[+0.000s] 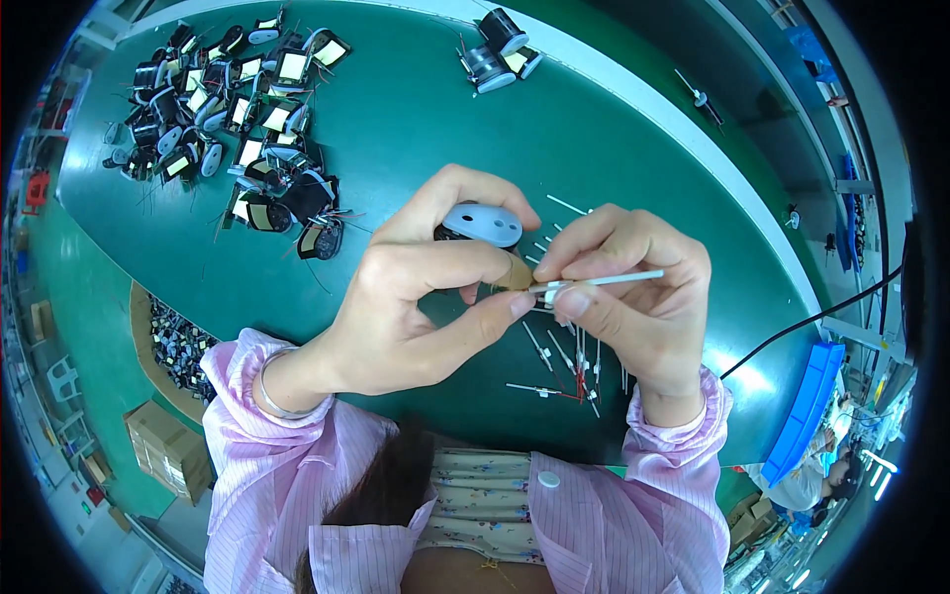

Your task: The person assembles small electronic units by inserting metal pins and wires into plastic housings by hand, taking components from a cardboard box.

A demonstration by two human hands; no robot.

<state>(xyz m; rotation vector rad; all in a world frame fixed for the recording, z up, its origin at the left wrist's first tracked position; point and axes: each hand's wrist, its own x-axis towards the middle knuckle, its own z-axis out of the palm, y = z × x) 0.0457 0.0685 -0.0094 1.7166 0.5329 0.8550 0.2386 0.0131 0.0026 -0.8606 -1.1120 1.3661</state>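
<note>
— Above the green tabletop [416,129], what are the hands holding?

— The left hand [416,287] is gripping a small coil part with a grey oval cap [482,224], fingers closed around it. The right hand [633,287] is pinching a thin white tube [614,279], fingers shut on it.

— Which way is the tube lying from the coil part?

— Just right of it, long axis running roughly level, its near end touching the part's lower edge. More tubes [564,366] are lying below the coil part; a pile of coils [237,129] is sitting far left of it.

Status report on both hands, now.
Left hand grips round grey-capped coil part. Right hand pinches thin white sleeved wire at it. Loose wires on green bench below, nothing blocking.
</note>
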